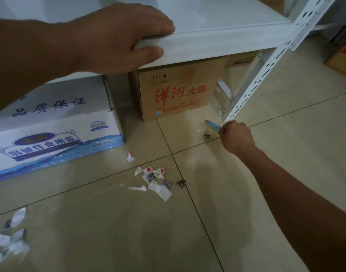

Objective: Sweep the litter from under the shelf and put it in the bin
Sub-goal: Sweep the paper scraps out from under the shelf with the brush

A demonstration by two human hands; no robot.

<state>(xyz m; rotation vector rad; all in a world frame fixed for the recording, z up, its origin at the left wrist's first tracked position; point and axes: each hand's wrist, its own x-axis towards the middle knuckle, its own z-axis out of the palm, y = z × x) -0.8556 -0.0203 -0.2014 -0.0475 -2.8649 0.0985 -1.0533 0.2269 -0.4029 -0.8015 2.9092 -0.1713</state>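
Note:
My left hand grips the front edge of the white shelf board, fingers on top and thumb on its face. My right hand is low near the floor by the shelf's white perforated post, shut on a small blue brush that points left toward the gap under the shelf. A dark scrap lies just below the brush. Several torn paper scraps, white with red and grey print, lie in a loose pile on the tiles. More white scraps sit at the lower left.
Under the shelf stand a brown carton with red characters and a white and blue carton sticking out onto the floor. One scrap lies by the white carton. More boxes stand at the right edge. No bin is in view.

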